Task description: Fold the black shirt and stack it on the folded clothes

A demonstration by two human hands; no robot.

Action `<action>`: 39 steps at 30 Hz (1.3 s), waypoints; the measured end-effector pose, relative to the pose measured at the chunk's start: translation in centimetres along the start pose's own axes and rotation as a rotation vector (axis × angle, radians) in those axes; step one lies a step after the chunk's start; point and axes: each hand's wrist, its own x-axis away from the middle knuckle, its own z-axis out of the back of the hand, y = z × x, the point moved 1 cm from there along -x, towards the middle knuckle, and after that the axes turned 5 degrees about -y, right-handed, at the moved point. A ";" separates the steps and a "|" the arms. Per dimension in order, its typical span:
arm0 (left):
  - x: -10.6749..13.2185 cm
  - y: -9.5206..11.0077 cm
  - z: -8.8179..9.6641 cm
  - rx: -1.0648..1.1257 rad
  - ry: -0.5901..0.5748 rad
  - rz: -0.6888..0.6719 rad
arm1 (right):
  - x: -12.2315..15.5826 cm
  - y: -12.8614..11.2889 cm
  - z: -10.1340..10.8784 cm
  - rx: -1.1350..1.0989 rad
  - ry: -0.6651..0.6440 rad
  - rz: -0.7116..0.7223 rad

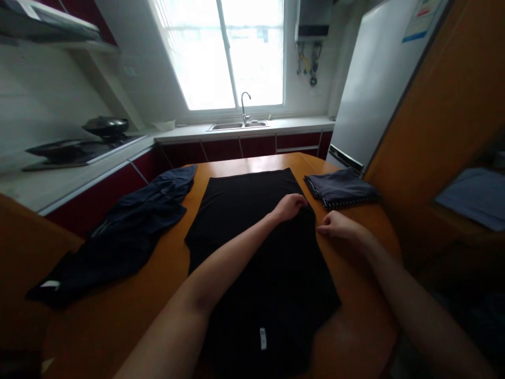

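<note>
Black garment [236, 210] laid flat on desk [355, 295], white label [263, 339] at near end. Side edge apparently being adjusted: pinched between fingers of left hand [290, 206]; fingers of right hand [341, 225] curled just beside edge, cloth hold cannot be told. Steady two-handed grip seemingly called for.

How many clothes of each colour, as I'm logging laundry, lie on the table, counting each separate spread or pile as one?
Black: 1, the spread garment
Navy: 1, the loose pile
Grey-blue: 1, the folded pile
Total: 3
</note>
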 end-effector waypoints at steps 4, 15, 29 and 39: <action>0.2 0.4 -0.2 -0.069 -0.208 -0.071 | -0.9 1.0 0.5 0.086 0.209 -0.022; -0.4 0.1 0.8 -0.153 -0.461 -0.064 | -2.7 0.0 -0.4 0.052 0.341 0.316; 0.7 0.9 -0.3 -0.207 -0.220 -0.010 | -4.3 1.4 -0.3 0.324 0.337 0.293; 3.7 0.7 0.1 -0.296 -0.092 -0.123 | -2.6 0.6 1.1 0.246 0.403 0.209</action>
